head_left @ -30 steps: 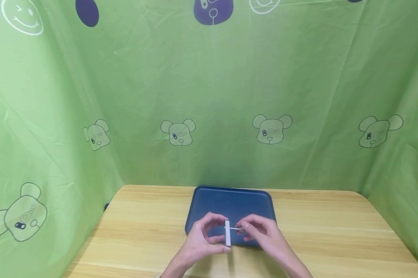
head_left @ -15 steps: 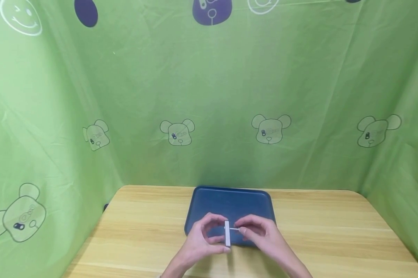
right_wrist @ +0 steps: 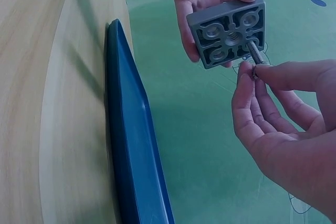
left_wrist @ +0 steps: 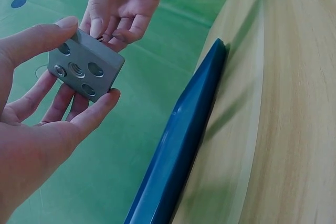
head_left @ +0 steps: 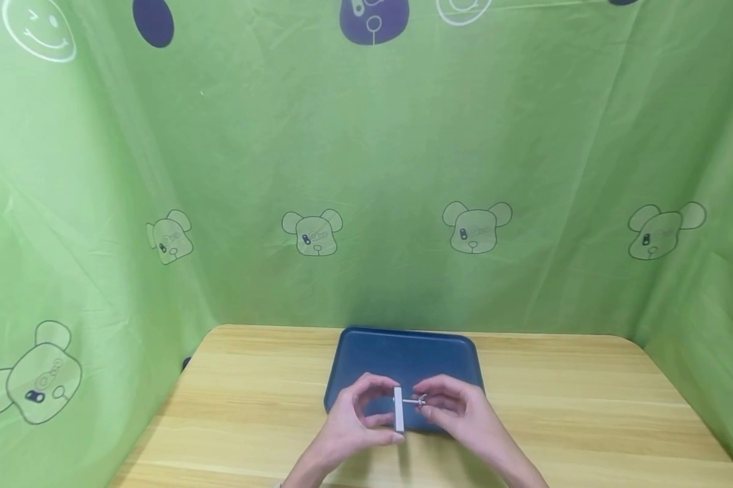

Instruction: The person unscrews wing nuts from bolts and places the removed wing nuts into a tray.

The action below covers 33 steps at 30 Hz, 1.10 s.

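My left hand (head_left: 354,417) grips a square grey metal block (left_wrist: 86,66) by its edges, thumb on one side and fingers on the opposite one. The block stands on edge above the tray, with several round holes through it. A bolt (head_left: 410,401) passes through one corner hole; its socket head (left_wrist: 60,70) shows on the face seen in the left wrist view. Its threaded shank (right_wrist: 255,52) sticks out of the ribbed face toward my right hand (head_left: 461,407). At the shank's end, my right thumb and fingertips pinch a small wing nut (head_left: 423,400), partly hidden by them.
A blue tray (head_left: 406,349) lies on the wooden table (head_left: 257,393) beneath and beyond the hands. Green patterned cloth (head_left: 397,149) hangs behind the table and along both sides.
The right fingers have shifted around the wing nut at the bolt's end, covering it half a second ago and showing it again now. The left hand and block stay in place.
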{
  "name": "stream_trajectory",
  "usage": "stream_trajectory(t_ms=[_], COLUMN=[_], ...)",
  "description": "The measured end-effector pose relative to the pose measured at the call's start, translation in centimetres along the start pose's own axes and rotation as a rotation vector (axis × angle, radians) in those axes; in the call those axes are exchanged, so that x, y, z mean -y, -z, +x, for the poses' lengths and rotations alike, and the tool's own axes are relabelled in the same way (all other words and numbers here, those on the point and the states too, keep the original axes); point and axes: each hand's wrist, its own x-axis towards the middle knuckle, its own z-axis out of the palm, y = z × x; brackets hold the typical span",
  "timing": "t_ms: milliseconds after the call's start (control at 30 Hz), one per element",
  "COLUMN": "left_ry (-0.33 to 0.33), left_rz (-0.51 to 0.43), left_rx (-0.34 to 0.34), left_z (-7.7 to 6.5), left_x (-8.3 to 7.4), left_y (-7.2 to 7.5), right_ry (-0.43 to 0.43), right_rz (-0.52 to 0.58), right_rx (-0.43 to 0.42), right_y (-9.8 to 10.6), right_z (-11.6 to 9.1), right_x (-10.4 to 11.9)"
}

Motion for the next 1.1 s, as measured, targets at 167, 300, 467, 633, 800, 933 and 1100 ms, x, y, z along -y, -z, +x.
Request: stream_trajectory(t_ms=[167, 300, 467, 633, 800, 933, 1100], left_ry=[0.002, 0.007, 0.006, 0.004, 0.007, 0.007, 0.005], left_rz=[0.007, 0.007, 0.002, 0.002, 0.000, 0.007, 0.015], left_rx=[-0.003, -0.006, -0.005, -0.007, -0.006, -0.008, -0.010], left_z=[0.00, -0.03, -0.08, -0.07, -0.06, -0.05, -0.02], left_x=[-0.16, -0.17, -0.15, -0.18, -0.17, -0.18, -0.22], left_y=[-0.04, -0.03, -0.03, -0.05, 0.02, 0.06, 0.04], right_ry=[0.000, -0.001, 0.011, 0.018, -0.038, -0.085, -0.078], right_rz=[-0.007, -0.018, -0.032, -0.032, -0.056, -0.057, -0.052], right_rx=[0.005, 0.007, 0.009, 0.008, -0.021, -0.040, -0.037], right_y=[0.11, 0.19, 0.26, 0.19, 0.03, 0.05, 0.15], right_z=[0.01, -0.01, -0.06, -0.08, -0.12, -0.09, -0.04], right_x=[-0.09, -0.11, -0.07, -0.10, -0.04, 0.03, 0.02])
